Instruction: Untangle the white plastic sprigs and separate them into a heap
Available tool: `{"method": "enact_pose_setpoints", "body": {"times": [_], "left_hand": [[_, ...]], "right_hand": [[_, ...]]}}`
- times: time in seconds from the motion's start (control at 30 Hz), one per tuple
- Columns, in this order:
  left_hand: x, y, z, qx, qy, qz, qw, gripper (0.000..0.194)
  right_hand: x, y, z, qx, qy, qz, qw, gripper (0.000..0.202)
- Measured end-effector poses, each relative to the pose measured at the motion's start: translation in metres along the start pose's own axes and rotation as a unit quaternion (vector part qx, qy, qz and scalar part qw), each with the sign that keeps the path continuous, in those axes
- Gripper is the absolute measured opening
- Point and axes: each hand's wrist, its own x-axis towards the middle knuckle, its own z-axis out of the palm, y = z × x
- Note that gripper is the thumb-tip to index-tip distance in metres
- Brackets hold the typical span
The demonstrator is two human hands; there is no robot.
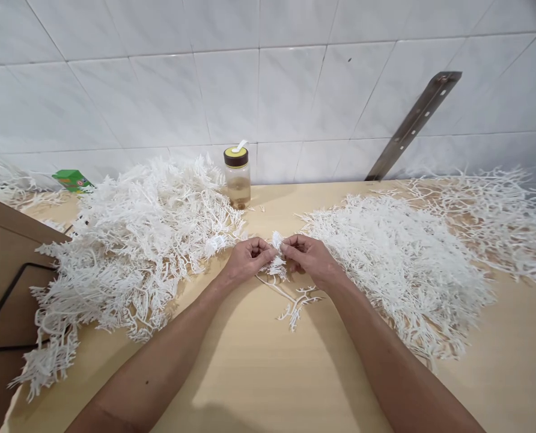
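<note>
Between my two hands is a small bunch of white branched plastic sprigs (277, 264), pinched at its upper part. My left hand (250, 257) grips it from the left with thumb and forefinger. From the right, my right hand (306, 255) pinches the same bunch, its other fingers curled. Below them, a single white branched sprig (295, 304) lies on the table, its stem running up under the bunch. A large heap of white sprigs (137, 234) rises left of my left hand, and a flatter pile of white sprigs (398, 264) spreads beyond my right hand.
On the wooden table (268, 373), a jar with a dark and yellow lid (238, 180) stands near the tiled wall (290, 90). A green box (73, 180) sits behind the left heap. Looser branches (511, 216) lie far right. A metal bracket (414, 126) leans against the wall.
</note>
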Motion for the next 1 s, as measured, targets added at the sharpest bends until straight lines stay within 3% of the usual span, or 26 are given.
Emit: {"method": "enact_pose_setpoints", "body": {"times": [0.2, 0.43, 0.73, 1.0], "left_hand": [[0.001, -0.005, 0.002, -0.017, -0.013, 0.004, 1.000, 0.040], [0.001, -0.004, 0.004, 0.010, 0.028, -0.001, 1.000, 0.041], [0.003, -0.006, -0.001, -0.002, 0.000, -0.002, 1.000, 0.039], [0.006, -0.006, -0.001, -0.040, 0.062, -0.016, 0.997, 0.040]], "right_hand": [[0.003, 0.007, 0.006, 0.025, 0.016, -0.005, 1.000, 0.043], [0.001, 0.011, 0.008, 0.029, 0.009, -0.015, 0.999, 0.040], [0.002, 0.016, 0.009, 0.025, 0.018, -0.060, 0.998, 0.037], [0.001, 0.016, 0.016, -0.068, 0.025, -0.068, 0.995, 0.027]]}}
